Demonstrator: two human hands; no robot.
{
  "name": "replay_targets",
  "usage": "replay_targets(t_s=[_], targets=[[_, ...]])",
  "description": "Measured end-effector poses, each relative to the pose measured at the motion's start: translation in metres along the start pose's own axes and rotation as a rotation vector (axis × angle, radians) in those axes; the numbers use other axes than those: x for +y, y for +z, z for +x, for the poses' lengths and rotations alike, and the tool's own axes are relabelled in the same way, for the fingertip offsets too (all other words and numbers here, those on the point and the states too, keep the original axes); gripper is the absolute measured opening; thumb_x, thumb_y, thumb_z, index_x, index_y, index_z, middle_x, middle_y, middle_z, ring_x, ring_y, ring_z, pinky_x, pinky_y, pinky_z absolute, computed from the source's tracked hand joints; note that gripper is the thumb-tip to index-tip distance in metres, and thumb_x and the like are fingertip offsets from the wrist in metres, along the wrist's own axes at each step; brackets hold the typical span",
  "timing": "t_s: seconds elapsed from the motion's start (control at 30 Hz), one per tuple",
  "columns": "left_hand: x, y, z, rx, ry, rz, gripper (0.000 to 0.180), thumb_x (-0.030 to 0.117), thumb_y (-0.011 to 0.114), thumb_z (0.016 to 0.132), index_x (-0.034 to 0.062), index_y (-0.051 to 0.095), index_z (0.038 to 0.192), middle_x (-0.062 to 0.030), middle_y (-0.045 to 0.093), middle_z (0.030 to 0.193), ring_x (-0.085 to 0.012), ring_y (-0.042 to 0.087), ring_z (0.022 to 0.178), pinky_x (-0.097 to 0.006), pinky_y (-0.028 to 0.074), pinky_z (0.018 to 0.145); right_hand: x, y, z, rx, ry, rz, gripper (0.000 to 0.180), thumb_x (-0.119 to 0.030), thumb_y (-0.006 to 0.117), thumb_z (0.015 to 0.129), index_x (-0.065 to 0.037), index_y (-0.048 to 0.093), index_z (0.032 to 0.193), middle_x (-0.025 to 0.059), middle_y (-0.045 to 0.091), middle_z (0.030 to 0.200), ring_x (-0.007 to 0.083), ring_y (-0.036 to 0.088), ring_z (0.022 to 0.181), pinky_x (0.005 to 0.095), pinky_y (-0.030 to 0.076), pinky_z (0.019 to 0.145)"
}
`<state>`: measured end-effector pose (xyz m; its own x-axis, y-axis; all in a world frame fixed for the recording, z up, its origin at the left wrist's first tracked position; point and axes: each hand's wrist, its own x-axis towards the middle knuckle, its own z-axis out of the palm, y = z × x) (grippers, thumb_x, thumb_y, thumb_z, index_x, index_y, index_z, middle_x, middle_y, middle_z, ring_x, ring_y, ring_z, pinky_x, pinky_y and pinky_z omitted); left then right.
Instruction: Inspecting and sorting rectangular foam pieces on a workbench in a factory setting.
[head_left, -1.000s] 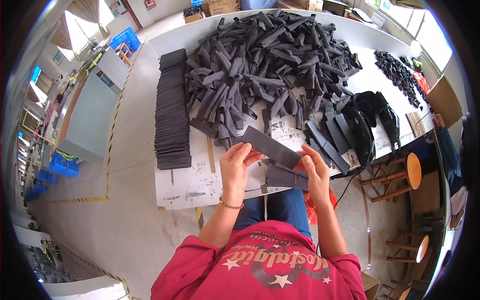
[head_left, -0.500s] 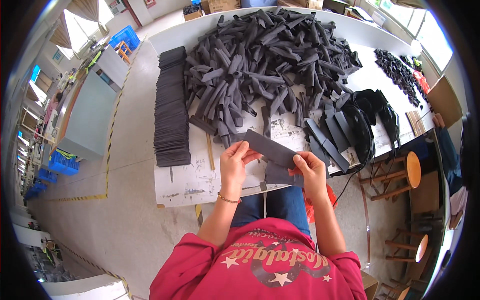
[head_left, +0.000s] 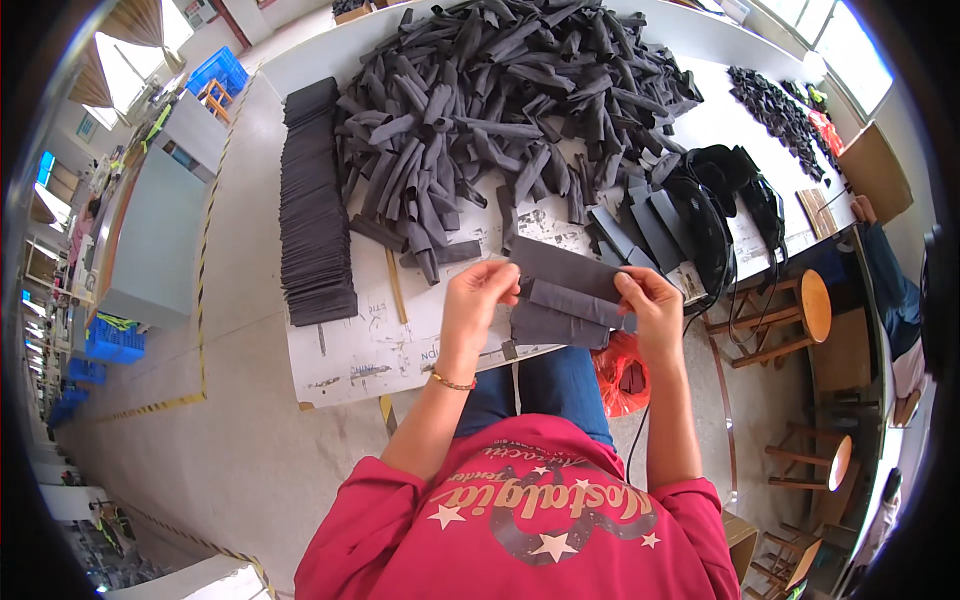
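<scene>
Now the left hand (head_left: 482,298) and right hand (head_left: 652,308) pinch a dark grey fabric strip (head_left: 568,265), swung flatter, a folded layer (head_left: 575,303) showing beneath.

Left hand (head_left: 480,300) and right hand (head_left: 652,308) near each other, thumbs pinched toward fingers (head_left: 507,292), forearms (head_left: 668,410) bare.

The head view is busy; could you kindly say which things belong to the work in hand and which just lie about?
Likely in use:
dark strip in right hand
loose dark pile
neat dark stack

Apparently lying about:
wooden stools
blue crates
</scene>
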<state>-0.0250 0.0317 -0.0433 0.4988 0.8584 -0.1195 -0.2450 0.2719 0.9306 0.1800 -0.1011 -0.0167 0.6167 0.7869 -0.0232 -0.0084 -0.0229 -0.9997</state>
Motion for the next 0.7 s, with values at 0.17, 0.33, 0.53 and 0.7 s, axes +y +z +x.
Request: replay_targets(t_s=[0.17, 0.33, 0.53, 0.7], targets=[[-0.041, 0.009, 0.0, 0.077, -0.065, 0.455, 0.024, 0.021, 0.078, 0.077, 0.002, 0.064, 0.079, -0.0042, 0.065, 0.073, -0.0104, 0.058, 0.063, -0.027, 0.048, 0.059, 0.015, -0.025, -0.013, 0.06, 0.129, -0.136, 0.015, -0.008, 0.069, 0.086, 0.001, 0.065, 0.098, -0.0002, 0.064, 0.077, 0.0041, 0.053, 0.062, 0.0194, 0.041, 0.055], [-0.065, 0.006, 0.009, 0.083, 0.091, 0.697, 0.021, 0.019, 0.075, 0.077, 0.0022, 0.065, 0.082, -0.0071, 0.063, 0.073, -0.0168, 0.061, 0.066, -0.03, 0.049, 0.064, 0.058, -0.033, -0.012, 0.123, 0.049, -0.263, 0.019, -0.009, 0.072, 0.082, 0.002, 0.066, 0.095, 0.0013, 0.063, 0.074, 0.0083, 0.055, 0.063, 0.0236, 0.046, 0.06], [-0.061, -0.026, 0.083, 0.322, 0.241, 0.584, 0.019, 0.019, 0.065, 0.087, 0.0003, 0.066, 0.087, -0.0085, 0.066, 0.068, -0.0146, 0.062, 0.058, -0.029, 0.048, 0.058, 0.046, -0.042, -0.004, 0.264, -0.088, -0.579, 0.017, -0.012, 0.07, 0.084, 0.001, 0.066, 0.094, 0.006, 0.06, 0.074, 0.0132, 0.054, 0.067, 0.0276, 0.046, 0.064], [-0.063, -0.012, 0.136, 0.423, 0.27, 1.137, 0.036, 0.036, 0.072, 0.08, 0.0014, 0.064, 0.082, -0.0144, 0.069, 0.079, -0.0294, 0.067, 0.074, -0.039, 0.051, 0.067, 0.072, -0.065, 0.039, 0.236, -0.341, -0.842, 0.009, -0.008, 0.066, 0.082, 0.0, 0.065, 0.086, 0.0156, 0.061, 0.08, 0.0319, 0.061, 0.073, 0.0382, 0.048, 0.066]])
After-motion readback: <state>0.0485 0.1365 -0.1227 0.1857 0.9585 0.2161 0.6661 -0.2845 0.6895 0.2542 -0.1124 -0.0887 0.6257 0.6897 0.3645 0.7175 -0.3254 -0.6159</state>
